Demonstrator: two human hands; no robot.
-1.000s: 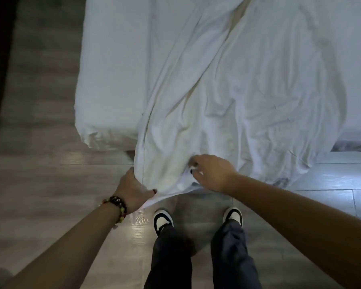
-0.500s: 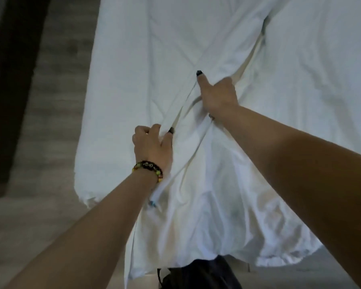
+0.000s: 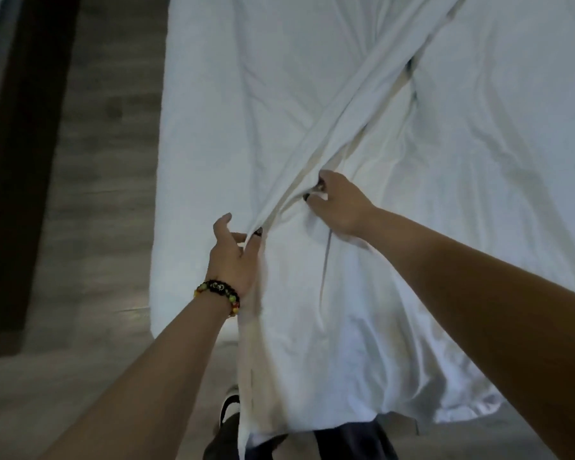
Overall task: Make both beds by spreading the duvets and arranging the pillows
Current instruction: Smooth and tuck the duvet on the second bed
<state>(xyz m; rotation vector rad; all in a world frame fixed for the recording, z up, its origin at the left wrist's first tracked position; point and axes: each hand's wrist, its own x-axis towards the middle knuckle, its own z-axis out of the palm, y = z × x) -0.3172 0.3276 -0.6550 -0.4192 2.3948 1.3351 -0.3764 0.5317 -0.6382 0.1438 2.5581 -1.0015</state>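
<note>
Head view, standing at the foot end of the bed point(image 3: 206, 127), looking down. White duvet point(image 3: 445, 227) lies rumpled across the mattress, covering its right part and the foot edge, with its near hem hanging off the foot end over the person's legs. A long folded ridge of duvet fabric runs diagonally from the top right toward the near-left, ending between the two hands. Left hand point(image 3: 234, 257) is at the duvet's left edge near the foot of the bed: thumb and one finger pinch the fabric edge, other fingers loosely spread, so a narrow pinch grip on the duvet. Beaded bracelet point(image 3: 218, 292) on that wrist. Right hand point(image 3: 339, 204) sits further up the bed on the same ridge, fingers curled into the fold, gripping the duvet; fingertips are buried in cloth. Left part of the mattress shows bare white sheet, lightly creased. Wood-look floor point(image 3: 107, 161) runs along the bed's left edge, with a dark strip point(image 3: 24, 161) further left. One shoe point(image 3: 229, 405) shows below the hanging hem.
</note>
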